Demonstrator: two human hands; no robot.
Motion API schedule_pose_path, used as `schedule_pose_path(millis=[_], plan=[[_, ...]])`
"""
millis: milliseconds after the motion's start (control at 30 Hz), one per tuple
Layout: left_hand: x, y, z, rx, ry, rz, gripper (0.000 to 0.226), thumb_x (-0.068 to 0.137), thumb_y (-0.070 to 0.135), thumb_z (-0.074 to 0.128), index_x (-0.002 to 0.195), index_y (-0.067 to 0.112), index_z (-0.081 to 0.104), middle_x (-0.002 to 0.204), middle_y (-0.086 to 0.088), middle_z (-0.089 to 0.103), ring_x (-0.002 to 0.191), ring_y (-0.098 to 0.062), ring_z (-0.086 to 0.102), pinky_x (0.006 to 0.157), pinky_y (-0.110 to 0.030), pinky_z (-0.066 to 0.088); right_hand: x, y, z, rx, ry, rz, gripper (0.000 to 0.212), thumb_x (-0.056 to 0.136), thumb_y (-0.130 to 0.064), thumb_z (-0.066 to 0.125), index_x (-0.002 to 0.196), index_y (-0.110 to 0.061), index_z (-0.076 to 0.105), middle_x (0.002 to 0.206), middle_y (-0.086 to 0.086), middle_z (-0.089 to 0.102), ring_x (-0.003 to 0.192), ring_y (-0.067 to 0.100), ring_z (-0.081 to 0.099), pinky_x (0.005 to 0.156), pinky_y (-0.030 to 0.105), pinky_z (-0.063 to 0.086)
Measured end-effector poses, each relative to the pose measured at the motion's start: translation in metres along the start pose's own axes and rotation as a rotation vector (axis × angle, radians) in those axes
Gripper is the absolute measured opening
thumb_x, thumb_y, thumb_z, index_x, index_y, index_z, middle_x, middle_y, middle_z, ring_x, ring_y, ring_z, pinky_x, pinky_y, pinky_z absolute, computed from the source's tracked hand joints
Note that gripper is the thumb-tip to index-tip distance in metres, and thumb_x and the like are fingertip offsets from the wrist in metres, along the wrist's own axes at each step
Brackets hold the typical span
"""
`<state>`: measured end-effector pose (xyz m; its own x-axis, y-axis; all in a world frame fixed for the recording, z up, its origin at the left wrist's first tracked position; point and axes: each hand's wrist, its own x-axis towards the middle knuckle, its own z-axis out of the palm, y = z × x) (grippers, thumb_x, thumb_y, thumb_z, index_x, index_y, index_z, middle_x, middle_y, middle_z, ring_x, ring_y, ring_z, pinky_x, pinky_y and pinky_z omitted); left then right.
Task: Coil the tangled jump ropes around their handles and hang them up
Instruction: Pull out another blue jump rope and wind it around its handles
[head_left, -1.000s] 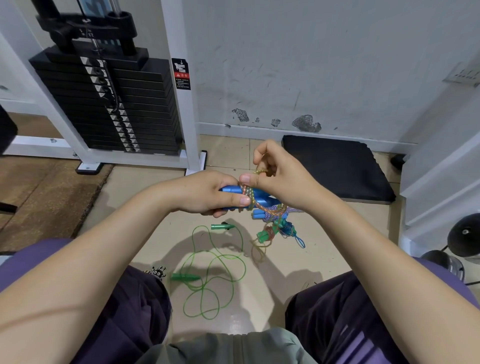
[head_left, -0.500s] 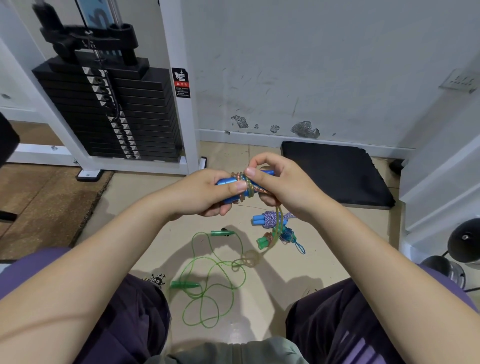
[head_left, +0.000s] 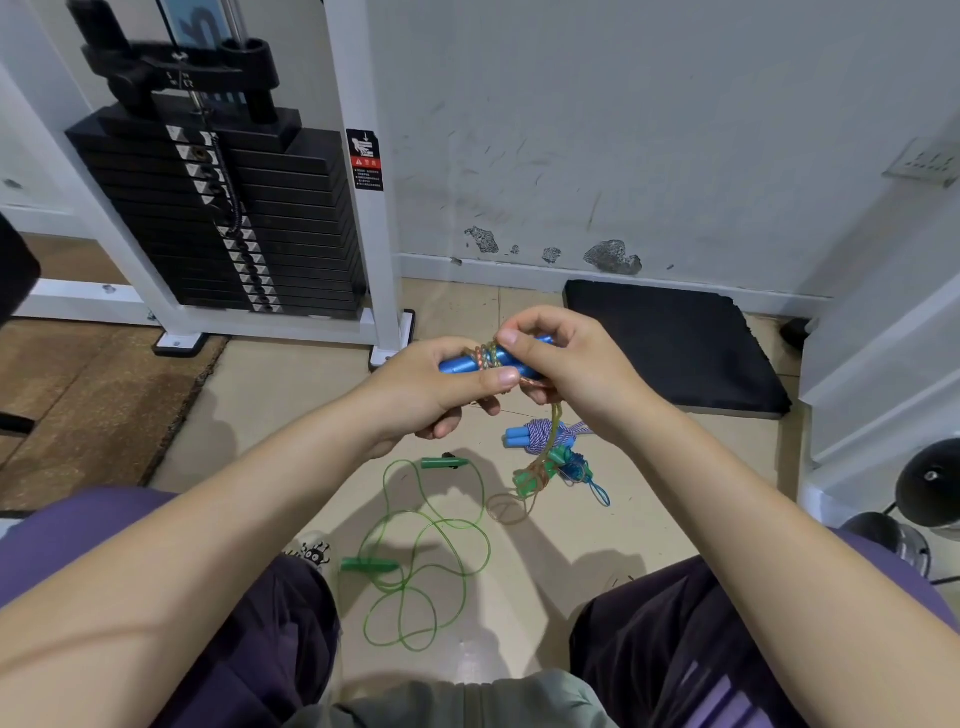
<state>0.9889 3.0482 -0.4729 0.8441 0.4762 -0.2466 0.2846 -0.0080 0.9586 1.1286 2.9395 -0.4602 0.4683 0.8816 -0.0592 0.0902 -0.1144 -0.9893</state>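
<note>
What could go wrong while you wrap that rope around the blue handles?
The multicoloured rope trails down from the blue handles into the bundled ropes on the floor, so pulling might drag or snag them. The few turns pinched by the left hand and right hand could slip loose.

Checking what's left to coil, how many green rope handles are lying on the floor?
2 clearly: one green plastic handle below the left hand, another by the knee. More may hide in the tangle.

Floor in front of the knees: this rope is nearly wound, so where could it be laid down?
Bare tile lies between the brown mat and the loose green jump rope, and right of the coiled rope pile, below the black foam pad. The middle is crowded.
</note>
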Motion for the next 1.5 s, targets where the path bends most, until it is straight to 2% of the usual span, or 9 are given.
schedule_pose_path(millis=[133,467,567,733,833,1000,1133,1333,1500], plan=[[-0.001,0.001,-0.004,0.057,-0.012,-0.003,0.021,0.086,0.034,0.073,0.097,0.019,0.065,0.074,-0.003,0.064,0.044,-0.015,0.039,0.044,-0.019,0.026,0.001,0.001,-0.001,-0.012,0.015,0.019,0.02,0.095,-0.016,0.061,0.1,0.004,0.065,0.073,0.008,0.057,0.048,0.011,0.047,0.046,0.021,0.041],[-0.006,0.003,-0.005,0.086,-0.151,0.051,0.011,0.096,0.019,0.061,0.101,0.012,0.053,0.086,-0.01,0.061,0.048,-0.015,0.042,0.044,-0.024,0.03,0.001,0.004,-0.006,-0.111,0.011,-0.01,0.014,0.092,-0.021,0.066,0.096,-0.011,0.073,0.087,0.006,0.065,0.07,0.009,0.058,0.062,0.021,0.047],[-0.005,0.004,-0.007,0.088,-0.139,0.085,0.013,0.097,0.018,0.059,0.102,0.011,0.05,0.089,-0.01,0.06,0.048,-0.013,0.045,0.045,-0.023,0.033,0.001,0.003,-0.007,-0.013,-0.029,0.019,0.014,0.093,-0.016,0.063,0.1,-0.008,0.073,0.088,0.009,0.067,0.072,0.019,0.061,0.067,0.032,0.05],[-0.003,0.002,-0.009,0.058,-0.117,0.145,0.018,0.097,0.02,0.062,0.099,0.011,0.046,0.061,0.005,0.052,0.05,-0.01,0.044,0.048,-0.021,0.033,0.001,-0.002,-0.011,0.245,-0.165,0.06,0.026,0.097,-0.02,0.056,0.108,0.0,0.067,0.09,0.017,0.064,0.07,0.025,0.059,0.064,0.033,0.047],[-0.001,0.003,-0.012,0.01,-0.072,0.183,0.03,0.088,0.031,0.065,0.101,0.011,0.046,0.075,-0.016,0.054,0.054,-0.015,0.044,0.048,-0.021,0.035,0.002,-0.002,-0.012,0.332,-0.241,0.078,0.033,0.09,-0.029,0.058,0.112,-0.005,0.067,0.093,0.015,0.064,0.069,0.022,0.057,0.065,0.03,0.046],[0.002,0.003,-0.009,-0.1,0.068,0.212,0.015,0.097,0.018,0.061,0.103,0.014,0.048,0.074,-0.005,0.061,0.055,-0.015,0.046,0.048,-0.021,0.037,0.003,0.004,-0.005,0.235,-0.288,0.047,0.023,0.085,-0.02,0.066,0.107,-0.014,0.068,0.082,-0.002,0.062,0.062,0.014,0.043,0.059,0.027,0.035],[0.002,0.004,-0.011,-0.115,0.055,0.23,0.041,0.098,0.014,0.058,0.136,0.023,0.046,0.084,-0.004,0.054,0.058,-0.016,0.047,0.051,-0.023,0.038,0.003,0.006,-0.004,0.101,-0.283,0.046,0.029,0.086,-0.001,0.067,0.114,-0.01,0.065,0.067,-0.005,0.053,0.06,0.013,0.042,0.057,0.026,0.035],[0.003,0.006,-0.009,-0.233,0.071,0.19,0.023,0.1,0.018,0.055,0.121,0.01,0.054,0.083,-0.004,0.052,0.053,-0.017,0.048,0.045,-0.022,0.037,0.0,0.005,0.002,-0.061,-0.215,0.023,0.029,0.099,0.0,0.048,0.125,-0.01,0.055,0.077,0.007,0.061,0.051,0.016,0.052,0.052,0.025,0.044],[0.007,0.009,-0.012,-0.301,0.187,0.176,0.026,0.101,0.025,0.053,0.118,0.006,0.051,0.09,-0.008,0.056,0.048,-0.015,0.052,0.042,-0.022,0.04,-0.001,0.01,0.009,-0.198,-0.147,0.053,0.008,0.101,-0.014,0.049,0.097,-0.008,0.049,0.061,0.009,0.058,0.038,0.019,0.044,0.043,0.026,0.034]])
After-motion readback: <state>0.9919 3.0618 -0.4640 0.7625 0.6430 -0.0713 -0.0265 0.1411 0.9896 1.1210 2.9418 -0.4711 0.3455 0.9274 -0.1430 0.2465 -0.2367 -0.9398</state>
